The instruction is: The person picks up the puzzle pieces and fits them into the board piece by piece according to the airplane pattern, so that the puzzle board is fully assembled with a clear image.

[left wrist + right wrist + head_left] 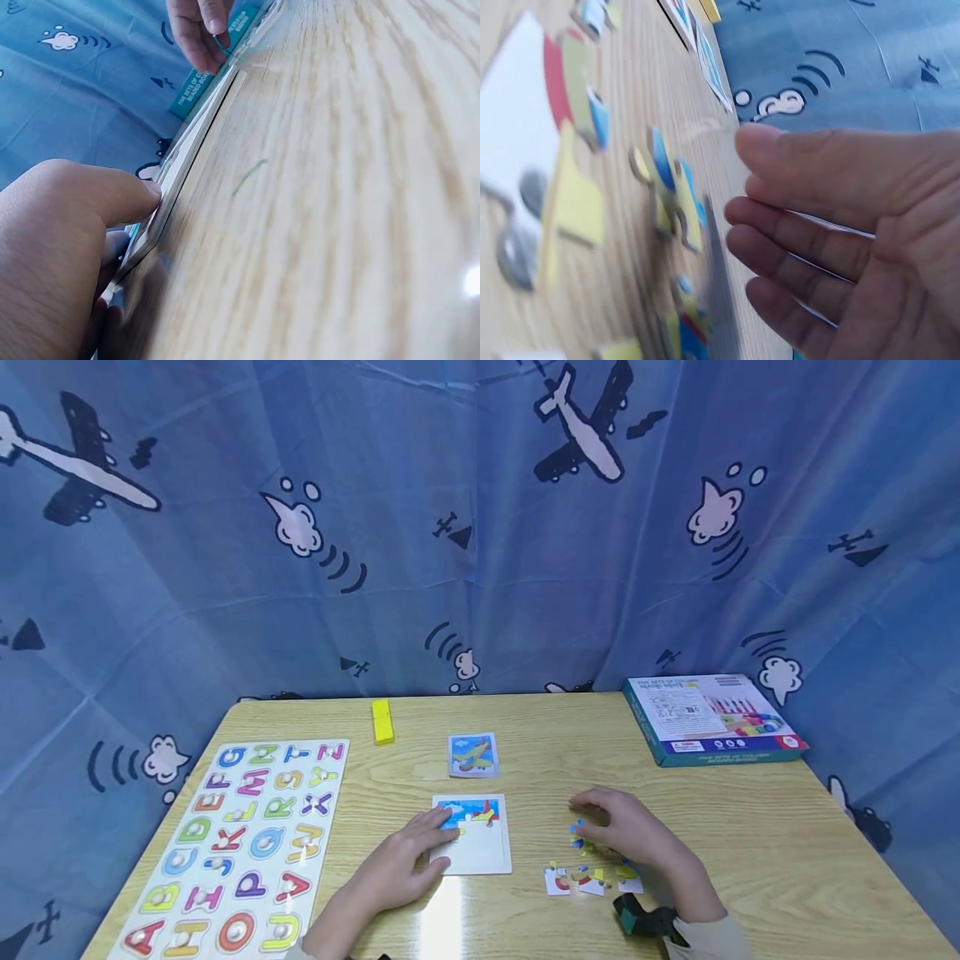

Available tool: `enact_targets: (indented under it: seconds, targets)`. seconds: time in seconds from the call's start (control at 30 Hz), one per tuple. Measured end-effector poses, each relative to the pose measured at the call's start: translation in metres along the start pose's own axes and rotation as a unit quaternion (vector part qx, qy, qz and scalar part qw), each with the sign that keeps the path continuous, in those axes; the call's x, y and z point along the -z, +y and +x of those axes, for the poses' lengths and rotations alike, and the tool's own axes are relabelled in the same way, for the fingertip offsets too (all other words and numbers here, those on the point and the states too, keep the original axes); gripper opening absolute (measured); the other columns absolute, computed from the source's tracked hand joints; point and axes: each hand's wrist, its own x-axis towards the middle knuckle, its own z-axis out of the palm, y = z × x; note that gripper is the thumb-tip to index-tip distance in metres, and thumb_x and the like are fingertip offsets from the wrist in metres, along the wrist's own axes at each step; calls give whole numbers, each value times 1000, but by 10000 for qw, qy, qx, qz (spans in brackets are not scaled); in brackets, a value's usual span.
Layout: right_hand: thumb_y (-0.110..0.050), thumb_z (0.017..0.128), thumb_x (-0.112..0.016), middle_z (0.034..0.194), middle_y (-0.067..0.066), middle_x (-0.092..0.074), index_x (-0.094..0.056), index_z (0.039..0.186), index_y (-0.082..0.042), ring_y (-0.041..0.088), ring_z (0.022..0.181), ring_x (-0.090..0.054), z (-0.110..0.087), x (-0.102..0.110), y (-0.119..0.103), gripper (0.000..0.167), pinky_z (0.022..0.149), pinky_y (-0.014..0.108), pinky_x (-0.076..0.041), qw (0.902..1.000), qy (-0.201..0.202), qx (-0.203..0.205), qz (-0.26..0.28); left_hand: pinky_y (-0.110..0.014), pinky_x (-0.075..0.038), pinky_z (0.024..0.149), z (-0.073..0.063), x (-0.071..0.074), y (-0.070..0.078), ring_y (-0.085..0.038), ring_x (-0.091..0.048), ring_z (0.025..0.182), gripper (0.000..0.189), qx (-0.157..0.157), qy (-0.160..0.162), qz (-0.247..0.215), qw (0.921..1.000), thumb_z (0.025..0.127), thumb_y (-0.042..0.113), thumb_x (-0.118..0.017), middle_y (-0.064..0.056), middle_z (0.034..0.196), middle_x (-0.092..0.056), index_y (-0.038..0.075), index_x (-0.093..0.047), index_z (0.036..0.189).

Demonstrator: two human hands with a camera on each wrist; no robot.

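Note:
A white-bordered puzzle board (483,857) lies on the table with blue sky and red-and-yellow pieces fitted along its top. My left hand (408,864) rests on its left side, fingers stretched over the upper pieces. In the left wrist view the left thumb (135,196) presses at the board's edge. My right hand (633,832) hovers over loose puzzle pieces right of the board. Nothing shows between its slightly bent fingers in the right wrist view. Closest to it is a blue-and-yellow puzzle piece (676,191). Several white, red and yellow puzzle pieces (557,882) lie nearer me.
A picture card (473,755) of a yellow plane lies behind the board. Left of it is a yellow block (382,722). The alphabet board (247,835) covers the table's left side. A bead-set box (712,718) stands at the back right, before a blue curtain (480,527).

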Motion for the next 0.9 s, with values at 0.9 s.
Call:
enact_targets:
  seconds: [0.9]
  targets:
    - [-17,80,-75,101,-4,-57,-63,93,-17,16,99,-53,-12,-9,11,18,92,43,-49,9980,214,83,-583,-42,-31,116,1,0,0,-21,-38,138,38,51,-59,-72,9999,91,29,-59,-3,146,-44,17,-61,128]
